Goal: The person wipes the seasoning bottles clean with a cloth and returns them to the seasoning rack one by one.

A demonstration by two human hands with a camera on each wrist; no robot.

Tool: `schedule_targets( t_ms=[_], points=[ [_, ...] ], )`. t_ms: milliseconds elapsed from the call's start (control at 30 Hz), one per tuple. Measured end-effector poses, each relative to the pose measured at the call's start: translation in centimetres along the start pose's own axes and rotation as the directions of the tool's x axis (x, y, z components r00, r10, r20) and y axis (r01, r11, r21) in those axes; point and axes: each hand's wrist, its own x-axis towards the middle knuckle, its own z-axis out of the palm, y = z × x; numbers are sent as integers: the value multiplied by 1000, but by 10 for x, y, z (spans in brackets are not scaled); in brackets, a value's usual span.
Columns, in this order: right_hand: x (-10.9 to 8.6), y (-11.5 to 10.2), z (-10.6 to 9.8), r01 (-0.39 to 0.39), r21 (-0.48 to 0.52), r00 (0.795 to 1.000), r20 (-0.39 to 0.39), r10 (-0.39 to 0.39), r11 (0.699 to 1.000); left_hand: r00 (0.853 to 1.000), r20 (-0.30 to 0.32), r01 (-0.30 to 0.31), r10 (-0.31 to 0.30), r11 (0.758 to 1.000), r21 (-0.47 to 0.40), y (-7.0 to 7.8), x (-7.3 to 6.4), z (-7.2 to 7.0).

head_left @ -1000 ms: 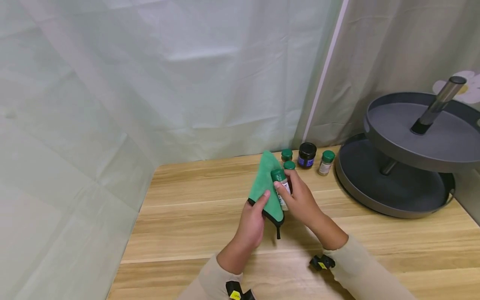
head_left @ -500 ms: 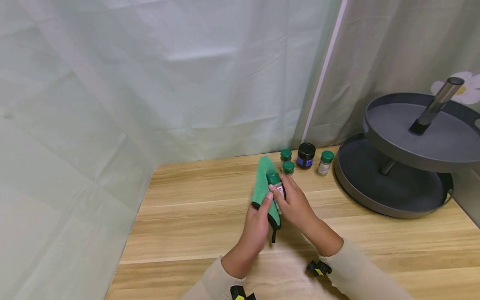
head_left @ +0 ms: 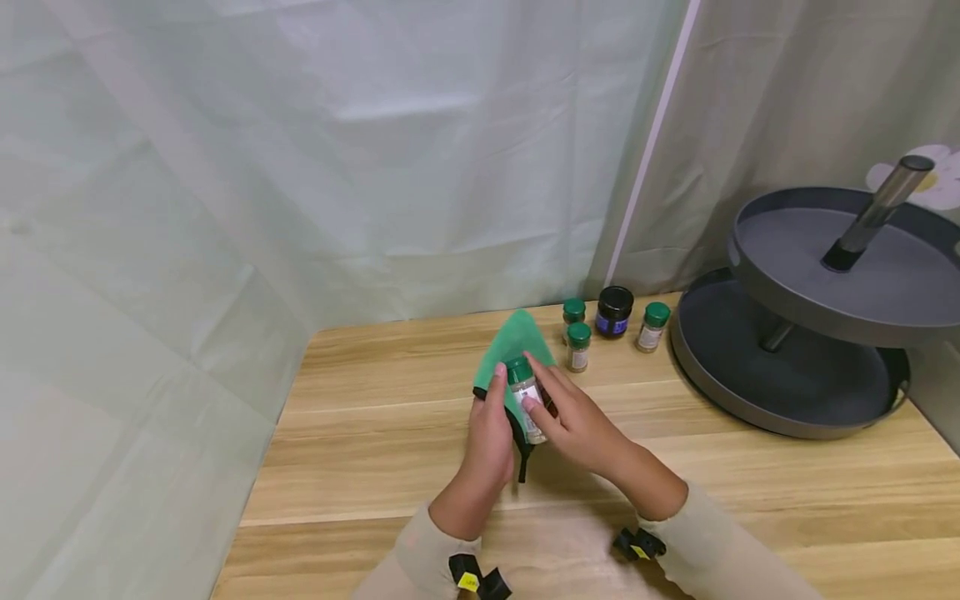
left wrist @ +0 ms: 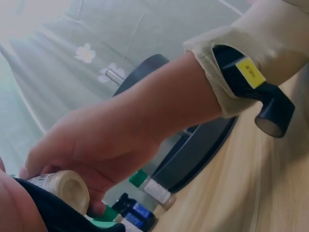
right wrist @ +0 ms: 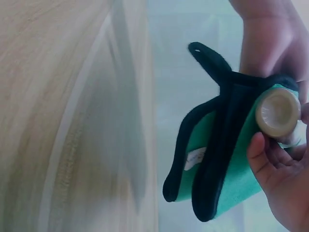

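A small spice jar (head_left: 522, 390) with a green cap and pale label leans against a green cloth (head_left: 517, 335) edged in black, above the table. My left hand (head_left: 489, 442) grips the folded cloth from below, its thumb up beside the jar's cap. On the jar's other side, my right hand (head_left: 581, 425) holds it, thumb on the label. In the right wrist view, the jar's round base (right wrist: 277, 113) shows between the fingers and the cloth, whose black loop sticks out. The left wrist view shows the base too, past the cloth's dark edge.
Behind the hands stand green-capped spice jars, one nearer (head_left: 578, 347), one at the back (head_left: 573, 312) and one to the right (head_left: 653, 327). A black-lidded jar (head_left: 614, 312) is among them. A two-tier dark round tray (head_left: 787, 400) occupies the table's right side.
Both hands have shifted left with the cloth and jar, toward the person. The right hand's fingers have spread along the jar, and the nearer standing jar is now fully visible.
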Motion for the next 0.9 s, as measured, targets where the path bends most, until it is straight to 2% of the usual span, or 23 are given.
schedule_targets(
  t_ms=[200,300,533,633,767,900],
  points=[
    [2,2,1,-38,20,998,-54,39,999,999,33,3,-4,1000,12,0,-2,2],
    [3,5,1,-62,29,993,-94,65,998,999,38,31,-32,999,22,-2,-4,5],
    [7,16,0,-130,0,977,-172,128,991,996,64,58,-60,998,38,-10,-10,12],
    [9,18,-1,-160,17,965,-206,160,987,995,73,70,-74,996,55,-12,-11,13],
    [9,18,1,-162,22,963,-212,163,986,994,81,63,-68,996,59,-14,-10,13],
    [7,16,5,-121,0,977,-174,119,993,997,61,37,-39,999,37,-15,-6,9]
  ],
)
